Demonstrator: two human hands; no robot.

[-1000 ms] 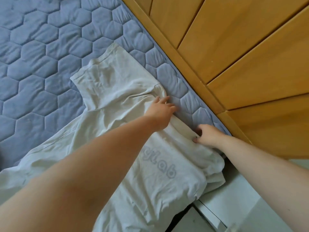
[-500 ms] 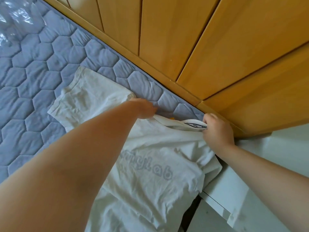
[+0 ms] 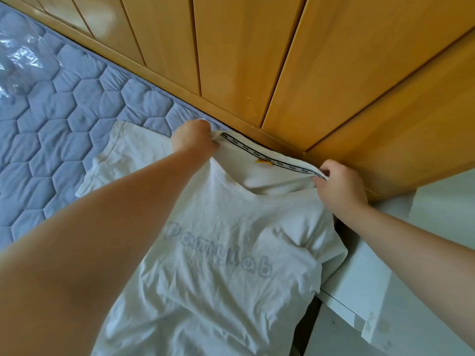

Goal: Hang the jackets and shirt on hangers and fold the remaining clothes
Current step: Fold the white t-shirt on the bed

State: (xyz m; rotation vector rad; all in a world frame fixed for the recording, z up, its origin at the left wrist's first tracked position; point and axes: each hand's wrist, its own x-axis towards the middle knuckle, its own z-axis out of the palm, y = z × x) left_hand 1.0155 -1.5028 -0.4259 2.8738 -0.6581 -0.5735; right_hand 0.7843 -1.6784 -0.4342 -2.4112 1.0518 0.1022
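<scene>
A wall of honey-coloured wooden cupboard doors (image 3: pixel 257 60) fills the top and right of the view; the doors are closed and what they hold is hidden. Below them lies a blue-grey quilted mattress (image 3: pixel 64 129) with a hexagon stitch pattern, its far edge running along the foot of the doors. A sheet of clear plastic (image 3: pixel 18 55) sits on the mattress at the far left.

The white T-shirt (image 3: pixel 218 291) is spread front-up on the mattress, one short sleeve lying flat to the left, the other side draping over the mattress edge toward a low white cabinet (image 3: pixel 372 291) at the lower right. Pale grey lettering (image 3: pixel 218 253) crosses its chest.

The left hand (image 3: pixel 194 140) is curled tight on the left end of the back neckline, and the right hand (image 3: pixel 339 186) pinches the right end, so the collar is stretched between them just in front of the doors. A black-and-white printed tape (image 3: pixel 267 158) lines the inside of the neckline, with a small orange label (image 3: pixel 262 162) at its middle.
</scene>
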